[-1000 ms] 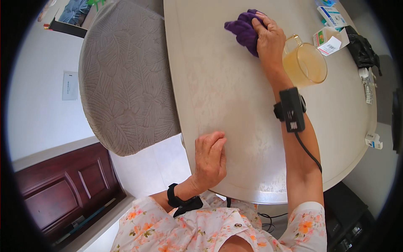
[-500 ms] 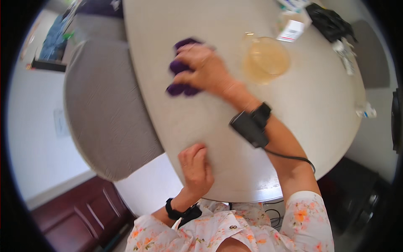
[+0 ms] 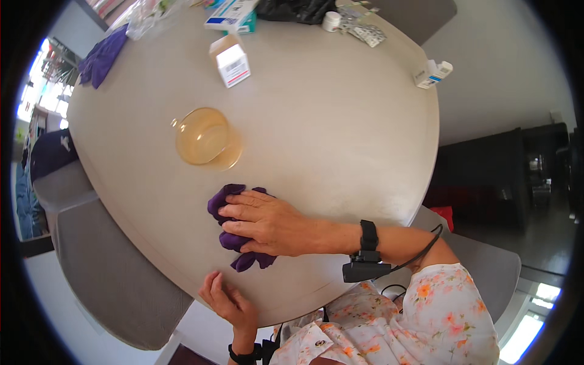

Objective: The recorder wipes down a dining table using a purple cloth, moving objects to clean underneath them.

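Pressing down: the right hand (image 3: 271, 226), palm lowered and fingers parted, grasps a bunched purple cloth (image 3: 231, 241) from above; folds of it poke out around the fingers.
Purple cloth: on the near part of the tabletop (image 3: 328, 146), at 5 o'clock from the amber glass mug (image 3: 204, 137) and apart from it.
Cloth's shift: a second ago it lay near 10 o'clock from the mug; it has since swung round to the near side, while the view has turned too.
Meaning of the shift: the work in hand seems to have come to the stretch close to the body, with the mug clear of the cloth.
Left hand (image 3: 230, 304): holding nothing visible, fingers loosely curled, at 6 o'clock from the cloth by the near edge; whether its fingertips touch the surface I cannot tell.
Mug: upright, handle toward 10 o'clock.
Around the mug: an open white carton (image 3: 235, 68) between 12 and 1 o'clock, a second purple cloth (image 3: 103, 56) at 10, blister packs (image 3: 367, 33) at 2.
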{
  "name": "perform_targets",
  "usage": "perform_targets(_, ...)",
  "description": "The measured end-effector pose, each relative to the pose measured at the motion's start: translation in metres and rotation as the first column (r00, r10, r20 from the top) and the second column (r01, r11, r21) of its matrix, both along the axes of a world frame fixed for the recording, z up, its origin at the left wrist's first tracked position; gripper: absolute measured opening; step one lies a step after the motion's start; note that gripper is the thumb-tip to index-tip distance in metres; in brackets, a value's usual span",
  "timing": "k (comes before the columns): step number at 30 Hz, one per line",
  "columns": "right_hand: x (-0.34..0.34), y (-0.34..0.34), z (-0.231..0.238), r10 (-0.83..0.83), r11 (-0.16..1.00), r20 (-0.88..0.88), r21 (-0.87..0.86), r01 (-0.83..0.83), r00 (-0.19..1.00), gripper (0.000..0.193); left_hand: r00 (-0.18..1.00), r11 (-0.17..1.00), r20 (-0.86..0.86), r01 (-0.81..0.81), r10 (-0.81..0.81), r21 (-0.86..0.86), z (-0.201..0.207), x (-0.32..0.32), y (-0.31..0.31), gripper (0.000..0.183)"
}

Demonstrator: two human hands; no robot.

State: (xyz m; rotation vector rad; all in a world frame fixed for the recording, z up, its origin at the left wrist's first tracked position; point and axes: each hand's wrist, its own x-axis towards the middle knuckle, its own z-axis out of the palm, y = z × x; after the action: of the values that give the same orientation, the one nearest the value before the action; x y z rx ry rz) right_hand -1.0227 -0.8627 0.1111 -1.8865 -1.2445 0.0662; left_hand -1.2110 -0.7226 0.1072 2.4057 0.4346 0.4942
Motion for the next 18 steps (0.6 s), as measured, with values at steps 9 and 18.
perform_targets(9, 0.062, -0.089, 0.003, -0.338, 0.936, 0.156, -0.051, 0.349, 0.928, 0.045, 0.999, 0.994, -0.025, 0.037, -0.034, 0.106, -0.001, 0.001, 0.001, 0.028)
perform_targets(18, 0.155, -0.163, 0.004, -0.674, 0.716, 0.202, -0.062, 0.696, 0.711, 0.042, 0.999, 0.989, -0.031, 0.015, -0.011, 0.144, -0.001, 0.006, -0.003, 0.03)
